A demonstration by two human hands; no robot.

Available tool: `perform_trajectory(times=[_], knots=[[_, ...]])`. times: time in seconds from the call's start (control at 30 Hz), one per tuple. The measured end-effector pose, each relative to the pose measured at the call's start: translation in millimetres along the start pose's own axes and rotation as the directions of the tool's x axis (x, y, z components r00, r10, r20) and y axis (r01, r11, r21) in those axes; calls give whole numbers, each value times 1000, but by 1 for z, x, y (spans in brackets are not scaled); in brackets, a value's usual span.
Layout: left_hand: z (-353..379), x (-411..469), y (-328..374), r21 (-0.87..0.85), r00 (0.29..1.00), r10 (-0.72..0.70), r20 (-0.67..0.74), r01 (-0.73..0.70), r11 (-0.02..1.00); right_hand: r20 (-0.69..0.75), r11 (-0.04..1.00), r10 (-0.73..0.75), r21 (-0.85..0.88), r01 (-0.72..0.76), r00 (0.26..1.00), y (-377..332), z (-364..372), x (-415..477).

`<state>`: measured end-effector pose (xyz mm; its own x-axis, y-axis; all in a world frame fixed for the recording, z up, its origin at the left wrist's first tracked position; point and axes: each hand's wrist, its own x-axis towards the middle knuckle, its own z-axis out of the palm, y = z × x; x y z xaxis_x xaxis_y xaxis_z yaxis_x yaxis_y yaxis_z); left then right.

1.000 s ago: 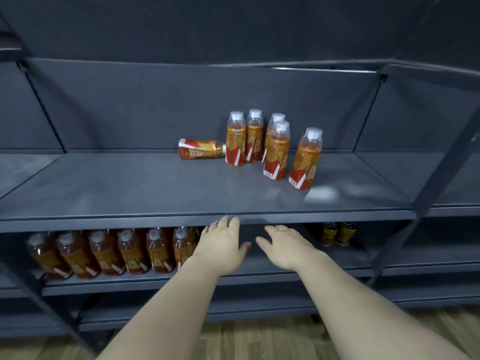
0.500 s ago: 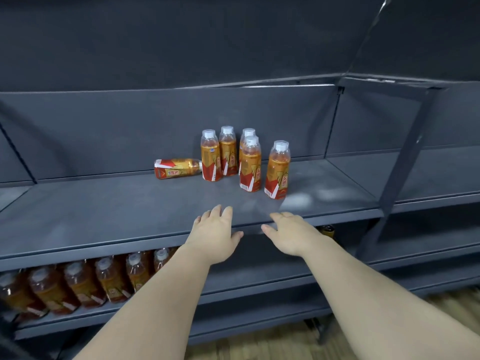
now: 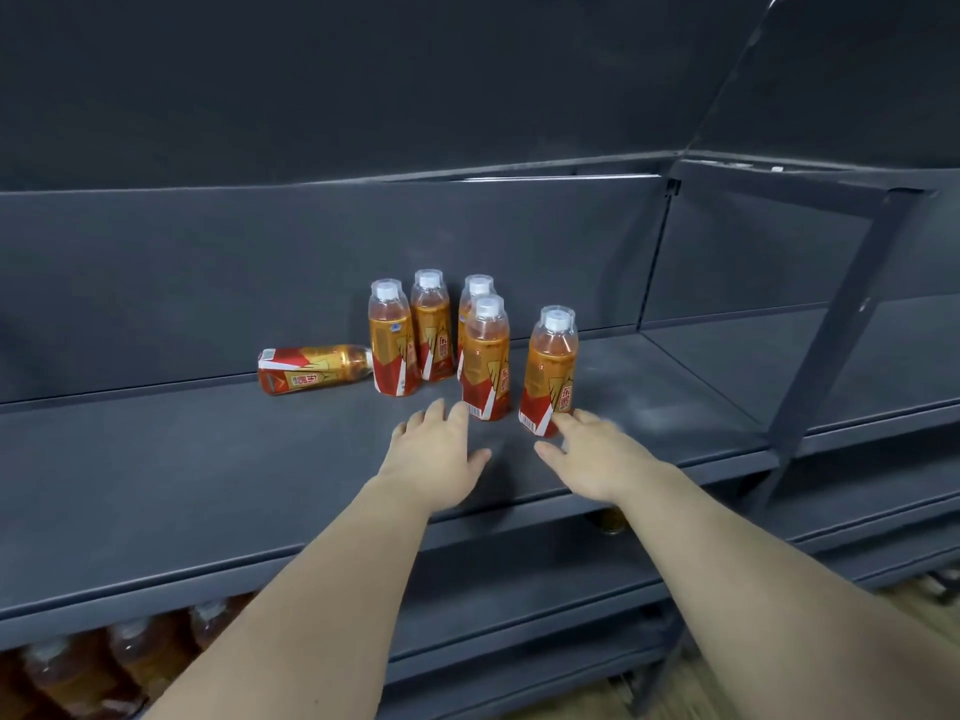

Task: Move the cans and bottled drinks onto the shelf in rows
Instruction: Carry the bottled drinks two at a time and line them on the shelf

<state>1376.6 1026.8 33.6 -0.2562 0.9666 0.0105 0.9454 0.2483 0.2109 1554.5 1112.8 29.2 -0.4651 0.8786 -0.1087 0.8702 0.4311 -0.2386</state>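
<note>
Dark grey shelves fill all we see, with a dark wall behind them. On the middle shelf (image 3: 208,459) stand five orange bottles (image 3: 431,330) in a loose bunch. A sixth bottle (image 3: 311,368) lies on its side just to their left.

A moment ago our hands were down by the front edge of this shelf. Now they have gone up and in over it. Our left hand (image 3: 439,449) is flat and loose and holds nothing. Its fingers are just beside the front middle bottle (image 3: 485,366). Our right hand (image 3: 592,454) is loose too and holds nothing. Its fingers are right by the foot of the front right bottle (image 3: 550,376), and we cannot tell if they touch it.

The bottles have not moved. So we think we are about to take the two front bottles and set them in a neat row. The bottle on its side needs standing up too. On the shelf below (image 3: 519,579), at the lower left, sit more bottles (image 3: 104,662).
</note>
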Motion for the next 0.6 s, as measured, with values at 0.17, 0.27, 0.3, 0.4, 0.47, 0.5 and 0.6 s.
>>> perform_trajectory(times=[0.17, 0.27, 0.3, 0.4, 0.47, 0.5, 0.6], knots=[[7, 38, -5, -49, 1000, 10, -14, -11, 999, -11, 994, 109, 5, -109, 994, 9, -5, 23], [16, 61, -8, -129, 999, -6, -51, 0, 992, -22, 981, 183, 71, -181, 983, 12, -8, 35], [18, 67, -8, -155, 998, -18, -64, 8, 988, -26, 972, 209, 116, -205, 978, 13, -8, 40], [25, 87, -6, -254, 994, -71, -78, 49, 966, -28, 929, 267, 273, -250, 963, 13, -6, 57], [30, 100, -4, -349, 990, -117, -74, 85, 933, -30, 888, 284, 384, -252, 958, 14, -5, 68], [32, 107, -4, -396, 987, -141, -74, 101, 913, -31, 861, 292, 444, -249, 956, 14, -4, 74], [37, 125, 0, -506, 978, -191, -87, 122, 854, -38, 755, 325, 612, -235, 945, 16, 1, 92]])
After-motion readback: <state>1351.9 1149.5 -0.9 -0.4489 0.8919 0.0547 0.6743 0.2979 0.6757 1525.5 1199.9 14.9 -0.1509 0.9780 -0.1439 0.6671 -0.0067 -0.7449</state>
